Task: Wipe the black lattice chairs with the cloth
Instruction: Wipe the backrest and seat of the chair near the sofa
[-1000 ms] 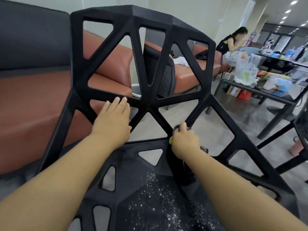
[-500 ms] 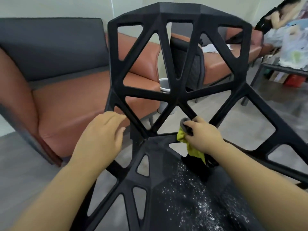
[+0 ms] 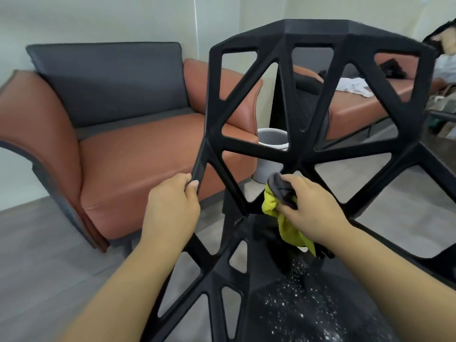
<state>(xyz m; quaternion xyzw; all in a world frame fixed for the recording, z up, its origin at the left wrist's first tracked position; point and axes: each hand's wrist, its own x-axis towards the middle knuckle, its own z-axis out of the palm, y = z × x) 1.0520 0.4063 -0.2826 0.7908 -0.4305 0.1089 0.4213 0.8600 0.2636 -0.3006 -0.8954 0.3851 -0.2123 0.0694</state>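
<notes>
Since the earlier frame, my left hand (image 3: 172,206) is no longer hovering loose beside the frame: it is now closing around the left edge strut of the black lattice chair (image 3: 320,95), with thumb and fingers wrapped onto the bar just below the backrest's lower left corner. My right hand (image 3: 313,208) is staying at the junction where the backrest struts meet the seat, and it is gripping the cloth (image 3: 283,218) in a closed fist. The cloth is showing a grey face at the fingertips and a yellow-green face hanging down toward the seat; it appears to be pressing against the lower central strut, though my fingers are hiding the exact contact. White specks are lying scattered on the seat surface (image 3: 308,312) below my right wrist. Behind the chair, an orange and grey sofa (image 3: 128,149) is standing against the wall, and a grey bin (image 3: 271,144) is showing through the lattice openings.
</notes>
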